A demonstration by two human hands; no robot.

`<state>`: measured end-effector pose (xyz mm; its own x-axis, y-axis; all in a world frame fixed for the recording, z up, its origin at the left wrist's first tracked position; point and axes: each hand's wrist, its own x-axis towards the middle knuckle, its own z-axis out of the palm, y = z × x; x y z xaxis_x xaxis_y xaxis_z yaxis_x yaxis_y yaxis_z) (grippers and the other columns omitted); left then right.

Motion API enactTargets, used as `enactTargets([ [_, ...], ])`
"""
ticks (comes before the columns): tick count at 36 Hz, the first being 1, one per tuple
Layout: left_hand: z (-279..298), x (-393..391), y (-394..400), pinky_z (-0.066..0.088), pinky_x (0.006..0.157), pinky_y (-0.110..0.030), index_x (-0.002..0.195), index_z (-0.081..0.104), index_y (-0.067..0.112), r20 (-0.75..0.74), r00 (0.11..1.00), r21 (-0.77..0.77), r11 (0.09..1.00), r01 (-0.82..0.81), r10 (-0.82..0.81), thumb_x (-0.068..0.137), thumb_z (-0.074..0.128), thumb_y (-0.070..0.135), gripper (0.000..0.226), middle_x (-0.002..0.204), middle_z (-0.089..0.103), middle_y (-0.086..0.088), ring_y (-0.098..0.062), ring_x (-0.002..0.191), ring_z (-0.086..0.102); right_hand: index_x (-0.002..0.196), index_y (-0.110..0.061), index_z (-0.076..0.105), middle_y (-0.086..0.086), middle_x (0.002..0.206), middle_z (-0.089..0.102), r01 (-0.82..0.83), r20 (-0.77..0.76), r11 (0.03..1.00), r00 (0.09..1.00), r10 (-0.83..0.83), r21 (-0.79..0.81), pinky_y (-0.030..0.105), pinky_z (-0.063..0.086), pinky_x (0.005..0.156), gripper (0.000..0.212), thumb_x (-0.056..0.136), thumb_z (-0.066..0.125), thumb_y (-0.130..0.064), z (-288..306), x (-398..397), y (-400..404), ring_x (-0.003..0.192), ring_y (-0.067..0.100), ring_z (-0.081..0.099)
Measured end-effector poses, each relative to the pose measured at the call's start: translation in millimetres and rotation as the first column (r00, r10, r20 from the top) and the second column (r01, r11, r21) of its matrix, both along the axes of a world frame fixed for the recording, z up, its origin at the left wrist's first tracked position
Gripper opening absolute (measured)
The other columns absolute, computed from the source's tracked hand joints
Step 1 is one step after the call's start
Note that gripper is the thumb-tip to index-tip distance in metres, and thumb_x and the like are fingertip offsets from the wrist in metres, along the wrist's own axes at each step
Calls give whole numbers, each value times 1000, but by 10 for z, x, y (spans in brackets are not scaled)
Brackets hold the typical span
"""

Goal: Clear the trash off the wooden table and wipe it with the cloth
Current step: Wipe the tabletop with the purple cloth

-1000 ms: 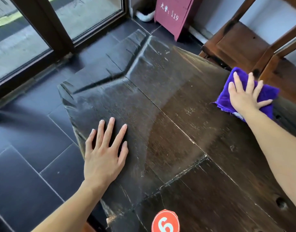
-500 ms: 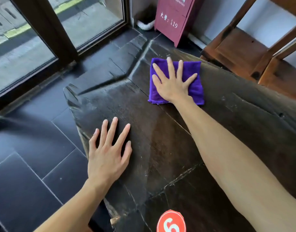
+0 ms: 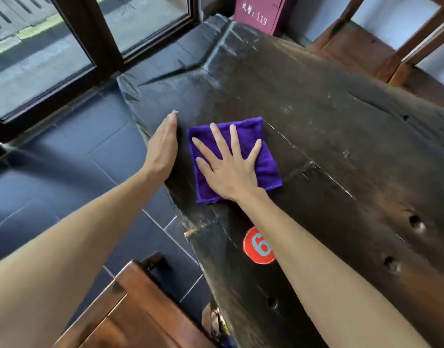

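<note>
Head cam: my right hand (image 3: 231,167) is flat, fingers spread, palm pressed on the purple cloth (image 3: 266,162). Not gripping it, just pinning it to the table (image 3: 328,146). Cloth is folded roughly square and sits near the table's left edge, its near corner sticking out past my wrist. My left hand (image 3: 163,144) is open too, fingers together, turned on edge at the table's left rim just beside the cloth, not touching it. Hands close together, small gap between them. Table is dark, worn wood with cracks and a few holes. Red round sticker (image 3: 256,247) with a 6 on it sits on the near part, partly under my right forearm. Wooden chair (image 3: 140,310) bottom left, dark tiled floor (image 3: 77,159), window (image 3: 52,46) upper left, maroon box (image 3: 261,11) marked 119 at the far end.
</note>
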<state>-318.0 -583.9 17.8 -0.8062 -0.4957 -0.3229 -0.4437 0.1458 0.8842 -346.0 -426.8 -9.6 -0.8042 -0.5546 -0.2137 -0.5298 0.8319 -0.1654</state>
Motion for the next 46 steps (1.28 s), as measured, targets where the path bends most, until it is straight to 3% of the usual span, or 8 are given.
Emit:
enactTargets([
  [2, -12, 61, -111, 15, 112, -10, 153, 45, 20, 39, 996, -103, 991, 80, -77, 110, 31, 40, 49, 162, 37, 7, -6, 150, 29, 154, -55, 4, -11, 169, -12, -20, -21, 1000, 1000, 20, -1, 80, -7, 106, 53, 103, 14, -59, 17, 425, 121, 155, 30, -14],
  [7, -178, 319, -409, 8, 125, -53, 161, 21, 28, 377, 883, -467, 766, 442, -279, 109, 29, 33, 53, 171, 6, 12, -14, 158, 0, 157, -49, 11, -4, 170, -1, -82, 8, 996, 997, 82, 22, 81, 5, 106, 54, 104, 21, -54, 104, 1442, 544, 155, 36, 0],
  [12, -143, 336, -413, 3, 127, -49, 162, 5, 36, 454, 836, -465, 719, 516, -307, 109, 23, 40, 56, 170, -8, 19, -10, 157, -10, 156, -50, 18, -6, 169, 12, -80, 57, 993, 995, 76, 82, 81, 23, 104, 56, 102, 33, -55, 193, 1992, 894, 154, 36, 16],
  [18, -128, 295, -521, 15, 127, -37, 158, 35, 29, 270, 925, -452, 813, 367, -267, 110, 28, 36, 48, 168, 21, 17, -7, 156, 11, 154, -50, 24, -4, 168, 18, -25, 90, 993, 996, 15, 113, 85, 18, 102, 56, 99, 36, -53, 229, 1862, 687, 152, 36, 21],
  [23, -122, 224, -580, 39, 103, -31, 130, 68, 16, -39, 994, -376, 920, -106, 98, 104, 43, 18, 36, 134, 67, -3, -24, 128, 57, 156, -47, 21, -3, 169, 16, 22, 87, 997, 996, -28, 73, 84, 9, 103, 54, 102, 26, -51, 182, 1342, 194, 154, 36, 13],
  [29, -240, -121, -700, 41, 78, -39, 92, 63, -3, 56, 935, -182, 924, -336, 351, 95, 36, 26, 40, 91, 60, -16, -29, 86, 54, 153, -55, -7, -11, 168, -14, 7, 91, 1000, 996, -7, 3, 81, -11, 104, 51, 104, 10, -54, 83, 313, -460, 153, 30, -21],
  [35, -474, -577, -808, 36, 116, -51, 145, 48, 7, 332, 836, 117, 861, -495, 436, 78, 23, 69, 94, 146, 56, -13, -35, 136, 48, 152, -57, -4, -15, 167, -17, 66, 122, 998, 990, -65, -10, 81, -15, 103, 50, 105, 10, -55, 36, -825, -1040, 151, 27, -26],
  [46, -219, -682, -485, 40, 94, -57, 131, 34, 3, 383, 815, -364, 882, -300, 436, 108, 21, 49, 54, 136, 53, -27, -53, 120, 53, 147, -68, 1, -22, 166, -13, 37, 165, 998, 985, -43, 41, 76, -17, 108, 47, 101, 12, -64, 78, -2928, -1217, 153, 18, -22],
])
